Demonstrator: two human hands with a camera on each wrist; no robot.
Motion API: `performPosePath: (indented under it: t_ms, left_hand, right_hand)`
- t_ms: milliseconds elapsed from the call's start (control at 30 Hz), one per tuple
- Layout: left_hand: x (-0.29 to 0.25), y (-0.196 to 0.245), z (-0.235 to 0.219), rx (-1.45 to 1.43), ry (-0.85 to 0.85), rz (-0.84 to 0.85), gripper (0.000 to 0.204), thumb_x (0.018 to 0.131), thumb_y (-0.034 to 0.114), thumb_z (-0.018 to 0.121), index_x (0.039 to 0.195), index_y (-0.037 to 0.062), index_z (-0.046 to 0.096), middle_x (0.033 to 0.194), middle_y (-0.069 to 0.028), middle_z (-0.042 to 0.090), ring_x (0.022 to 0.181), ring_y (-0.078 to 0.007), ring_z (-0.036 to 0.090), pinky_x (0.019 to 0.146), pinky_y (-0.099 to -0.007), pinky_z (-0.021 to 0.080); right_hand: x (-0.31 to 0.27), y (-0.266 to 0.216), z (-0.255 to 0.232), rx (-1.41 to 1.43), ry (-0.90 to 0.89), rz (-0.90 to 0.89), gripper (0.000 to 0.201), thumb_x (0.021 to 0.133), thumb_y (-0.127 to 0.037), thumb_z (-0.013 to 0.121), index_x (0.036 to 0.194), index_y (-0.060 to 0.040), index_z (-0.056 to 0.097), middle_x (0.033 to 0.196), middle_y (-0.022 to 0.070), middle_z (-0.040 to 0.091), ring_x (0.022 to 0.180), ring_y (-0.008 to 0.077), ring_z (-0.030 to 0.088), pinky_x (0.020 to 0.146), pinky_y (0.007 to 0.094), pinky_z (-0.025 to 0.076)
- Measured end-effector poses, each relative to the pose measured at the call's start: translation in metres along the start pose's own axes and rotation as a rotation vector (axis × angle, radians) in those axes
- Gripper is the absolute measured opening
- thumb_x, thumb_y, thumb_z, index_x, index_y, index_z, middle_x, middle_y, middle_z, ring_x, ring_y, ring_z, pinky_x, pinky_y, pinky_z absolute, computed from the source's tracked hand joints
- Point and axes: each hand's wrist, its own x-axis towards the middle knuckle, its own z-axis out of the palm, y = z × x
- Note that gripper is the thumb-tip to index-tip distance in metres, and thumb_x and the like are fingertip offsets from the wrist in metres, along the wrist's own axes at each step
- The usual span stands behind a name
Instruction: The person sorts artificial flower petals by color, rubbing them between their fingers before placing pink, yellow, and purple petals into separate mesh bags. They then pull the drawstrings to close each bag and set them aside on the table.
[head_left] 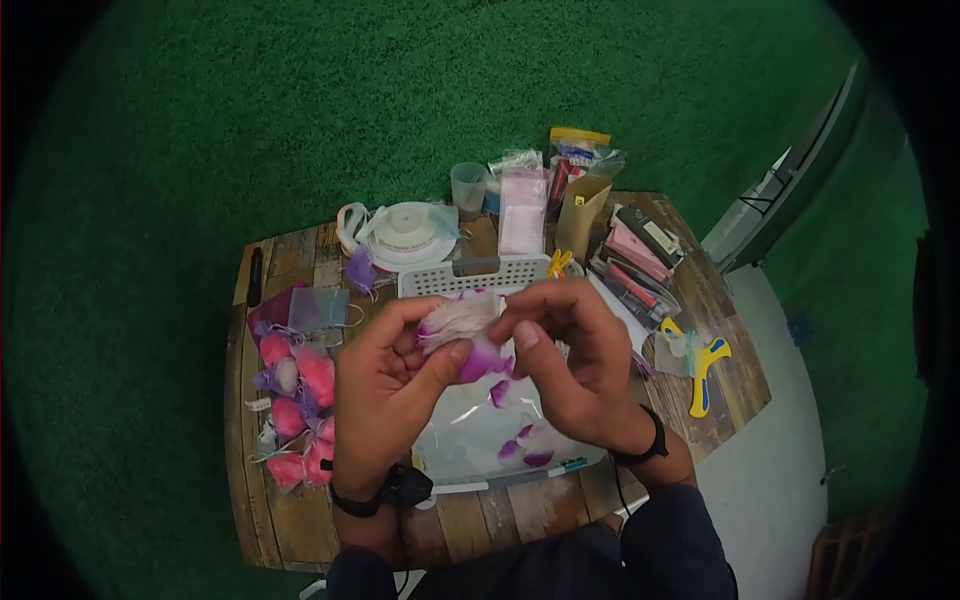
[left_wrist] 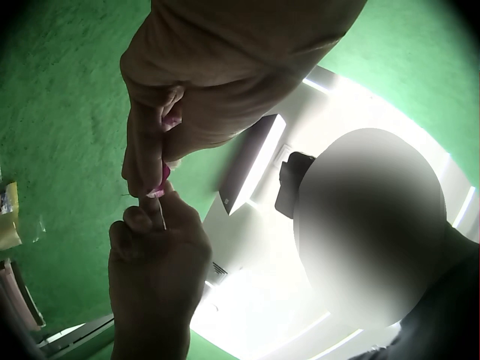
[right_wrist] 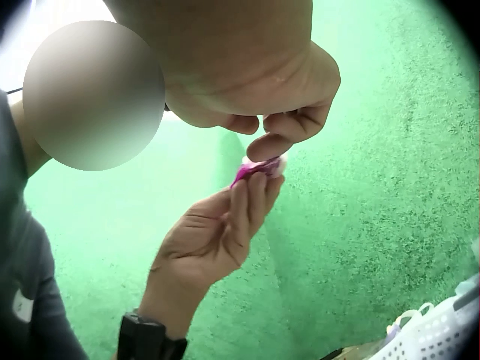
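Note:
My left hand [head_left: 395, 375] grips a stack of thin artificial flower petals [head_left: 455, 325], white with purple edges, its thumb across the front and fingers behind. Beside the stack is my right hand [head_left: 575, 365], index finger bent with its tip at the petals' edge and its thumb standing apart. In the right wrist view, the petals [right_wrist: 259, 169] show between the left fingertips and the right index finger. Below the hands lies a white tray [head_left: 455, 450] with loose purple and white petals [head_left: 538, 459] in it. A perforated white basket rim [head_left: 470, 275] shows behind the hands.
Pink items in mesh pouches [head_left: 285, 415] lie at the left. At the back stand a white ribbon spool [head_left: 410, 235], a translucent cup [head_left: 468, 190] and a brown paper bag [head_left: 582, 215]. A yellow and blue Y-shaped tool [head_left: 705, 370] lies at the right.

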Motion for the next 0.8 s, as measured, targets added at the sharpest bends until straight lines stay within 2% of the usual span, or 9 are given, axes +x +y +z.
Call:
performPosePath:
  t_ms: [67,100,167,200,333,400,467,667,800]
  left_hand:
    - [0.001,0.007,0.0,0.023,0.046,0.058,0.032,0.091,-0.007,0.062,0.121,-0.0064,0.053,0.105,-0.0137,0.068,0.094,-0.0148,0.067,0.081,-0.0264,0.056]
    - [-0.001,0.007,-0.002,0.028,0.047,0.04,0.032,0.091,-0.007,0.062,0.121,-0.0064,0.053,0.105,-0.0137,0.068,0.094,-0.0148,0.067,0.081,-0.0264,0.056]
    - [-0.001,0.009,-0.008,0.031,0.109,0.089,0.033,0.089,-0.006,0.064,0.121,-0.0065,0.053,0.105,-0.0144,0.069,0.094,-0.0149,0.067,0.081,-0.0262,0.056]
    - [-0.001,0.008,-0.009,0.002,0.149,0.111,0.035,0.088,-0.006,0.066,0.121,-0.0066,0.053,0.105,-0.0151,0.069,0.094,-0.0152,0.067,0.081,-0.0262,0.056]
    - [-0.005,0.014,-0.017,0.07,0.162,0.182,0.034,0.088,-0.006,0.066,0.12,-0.0064,0.054,0.105,-0.0154,0.069,0.095,-0.0155,0.067,0.081,-0.026,0.055]
    - [-0.006,0.016,-0.019,0.067,0.207,0.211,0.034,0.088,-0.006,0.066,0.12,-0.0065,0.054,0.105,-0.0156,0.069,0.094,-0.0151,0.067,0.08,-0.0252,0.055]
    - [-0.008,0.019,-0.02,0.063,0.222,0.212,0.034,0.088,-0.006,0.066,0.12,-0.0065,0.054,0.105,-0.0156,0.069,0.094,-0.0148,0.067,0.08,-0.025,0.055]
    - [-0.007,0.02,-0.023,0.056,0.255,0.219,0.034,0.088,-0.006,0.067,0.12,-0.0067,0.054,0.104,-0.0154,0.069,0.092,-0.0129,0.066,0.078,-0.0236,0.054]
    - [-0.006,0.019,-0.025,0.076,0.235,0.213,0.035,0.088,-0.005,0.067,0.12,-0.0064,0.054,0.103,-0.0154,0.069,0.091,-0.0124,0.066,0.076,-0.0227,0.054]
  right_hand:
    - [0.015,0.015,-0.002,-0.137,-0.043,0.007,0.014,0.09,-0.004,0.061,0.104,0.0004,0.059,0.081,0.0064,0.069,0.061,0.0074,0.059,0.053,0.021,0.045]
    - [0.025,0.022,0.003,-0.176,-0.064,0.018,0.013,0.088,-0.007,0.062,0.099,-0.0004,0.06,0.077,0.0095,0.069,0.062,0.0143,0.064,0.054,0.0276,0.048]
    - [0.039,0.042,0.004,-0.368,-0.326,0.231,0.014,0.085,-0.011,0.062,0.093,-0.0001,0.063,0.077,0.0144,0.069,0.067,0.0269,0.068,0.06,0.0365,0.052]
    - [0.038,0.073,0.003,-0.456,-0.468,0.211,0.018,0.081,-0.015,0.063,0.09,0.0001,0.066,0.08,0.0179,0.069,0.075,0.0347,0.068,0.068,0.0428,0.053]
    - [0.018,0.159,0.016,-0.857,-0.892,0.358,0.017,0.074,-0.015,0.066,0.087,-0.0055,0.068,0.084,0.0148,0.068,0.08,0.0328,0.067,0.073,0.0417,0.052]
    - [0.002,0.192,0.025,-0.902,-0.908,0.391,0.017,0.073,-0.016,0.067,0.087,-0.0068,0.068,0.086,0.0134,0.068,0.083,0.0323,0.066,0.074,0.0418,0.052]
    - [-0.001,0.197,0.031,-0.953,-0.93,0.42,0.017,0.071,-0.016,0.069,0.086,-0.0081,0.067,0.088,0.012,0.068,0.087,0.0317,0.066,0.075,0.0418,0.052]
    - [0.005,0.189,0.049,-0.805,-1.036,0.204,0.023,0.069,-0.019,0.073,0.091,-0.0123,0.067,0.095,0.0098,0.064,0.095,0.0307,0.065,0.077,0.0427,0.051]
    - [0.0,0.185,0.048,-0.95,-1.052,0.182,0.027,0.069,-0.018,0.075,0.094,-0.0111,0.067,0.097,0.0106,0.066,0.097,0.0309,0.065,0.078,0.0432,0.053]
